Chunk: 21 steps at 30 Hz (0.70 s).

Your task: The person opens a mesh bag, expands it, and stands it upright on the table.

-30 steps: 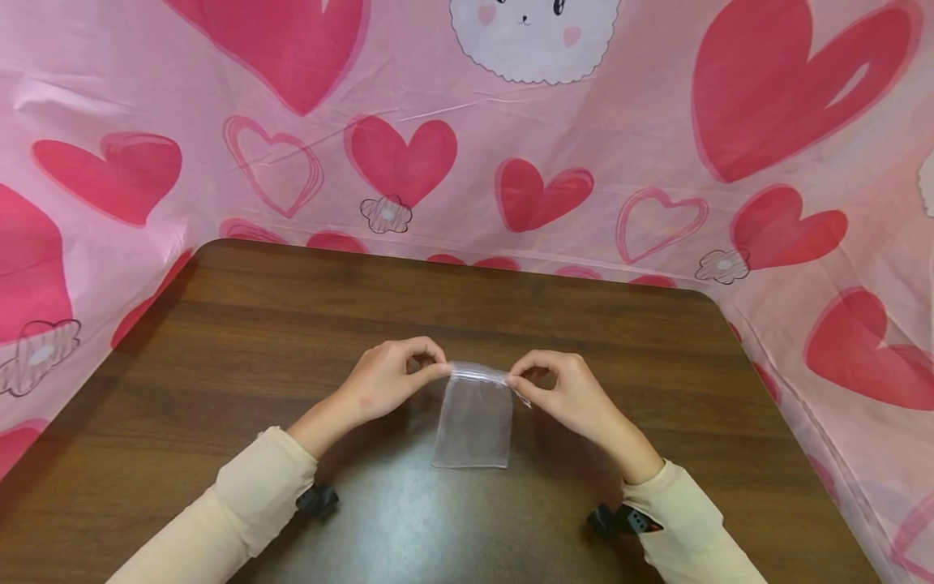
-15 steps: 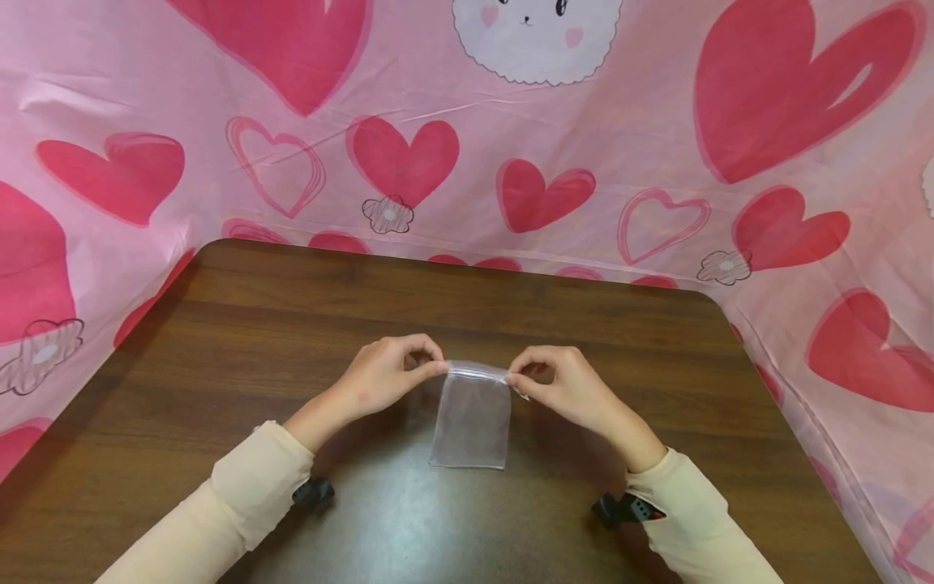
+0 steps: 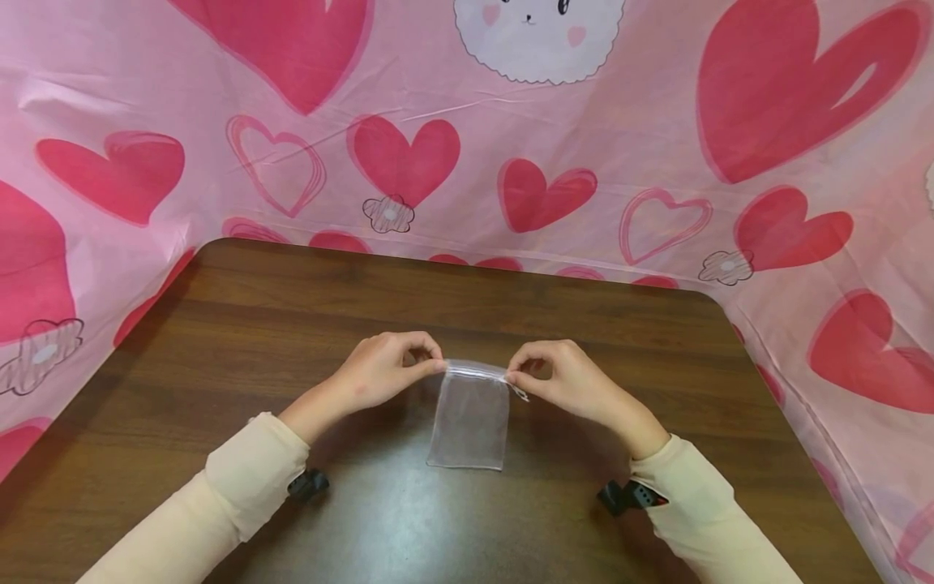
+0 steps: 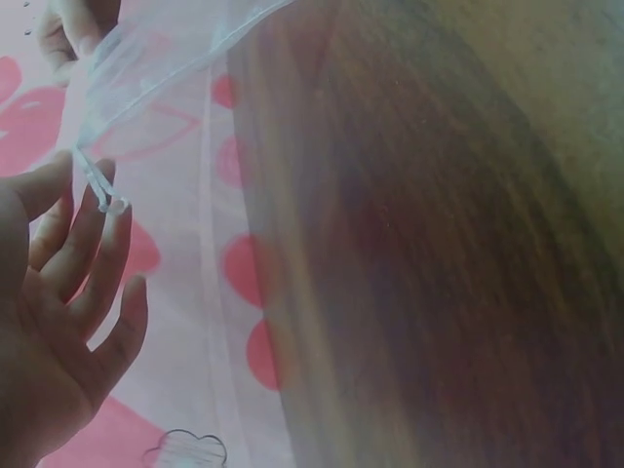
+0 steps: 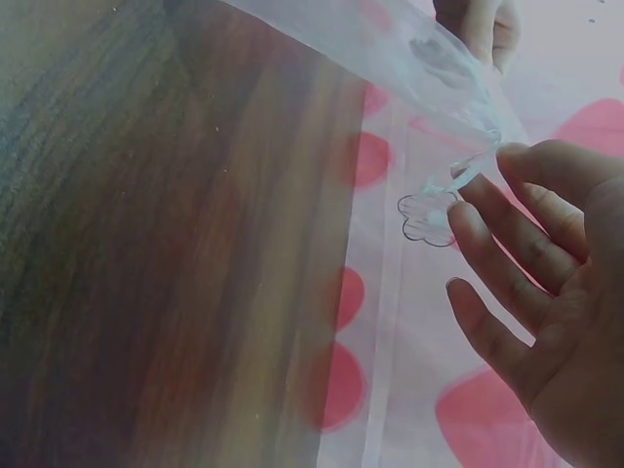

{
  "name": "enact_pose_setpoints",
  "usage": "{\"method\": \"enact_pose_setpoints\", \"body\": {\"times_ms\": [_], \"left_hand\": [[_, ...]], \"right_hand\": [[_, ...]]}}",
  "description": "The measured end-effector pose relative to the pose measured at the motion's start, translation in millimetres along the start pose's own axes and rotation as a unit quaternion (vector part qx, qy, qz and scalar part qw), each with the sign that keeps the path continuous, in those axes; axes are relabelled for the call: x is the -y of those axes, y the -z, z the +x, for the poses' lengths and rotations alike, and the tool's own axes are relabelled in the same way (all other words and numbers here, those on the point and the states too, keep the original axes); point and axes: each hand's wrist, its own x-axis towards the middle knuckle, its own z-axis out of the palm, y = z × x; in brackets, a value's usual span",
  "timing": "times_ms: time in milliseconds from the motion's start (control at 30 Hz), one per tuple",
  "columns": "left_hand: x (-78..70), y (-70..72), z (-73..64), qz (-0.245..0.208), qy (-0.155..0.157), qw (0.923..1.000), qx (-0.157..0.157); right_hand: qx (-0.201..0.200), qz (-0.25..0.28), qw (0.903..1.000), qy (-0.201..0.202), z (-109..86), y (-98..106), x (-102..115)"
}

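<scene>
A small sheer white drawstring pouch (image 3: 470, 422) hangs between both hands in the head view, its gathered top edge stretched flat and its bottom hem toward me. My left hand (image 3: 383, 369) pinches the top left corner between thumb and forefinger. At the opposite corner my right hand (image 3: 569, 377) pinches in the same way, and a short drawstring end (image 3: 520, 392) dangles beside it. Another looped cord end (image 4: 102, 185) shows by the left fingers in the left wrist view. The other fingers of the right hand (image 5: 556, 263) spread loosely below the cord in the right wrist view.
A dark brown wooden table (image 3: 292, 308) with rounded corners lies beneath the hands. Pink cloth (image 3: 467, 81) printed with red hearts hangs along its back and sides. Dark wrist cameras (image 3: 310, 485) stick out below the cream sleeves (image 3: 251, 478).
Both hands keep their pinch on the pouch. The right hand and both forearms have risen slightly in view, and the pouch has shifted a little to the left.
</scene>
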Motion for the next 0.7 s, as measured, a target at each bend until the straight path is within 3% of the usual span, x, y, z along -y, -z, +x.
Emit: {"method": "enact_pose_setpoints", "body": {"times_ms": [700], "left_hand": [[1.6, 3.8, 0.7, 0.059, -0.051, 0.9969, 0.007]], "right_hand": [[0.015, -0.061, 0.9975, 0.033, 6.3, 3.3, -1.1]]}}
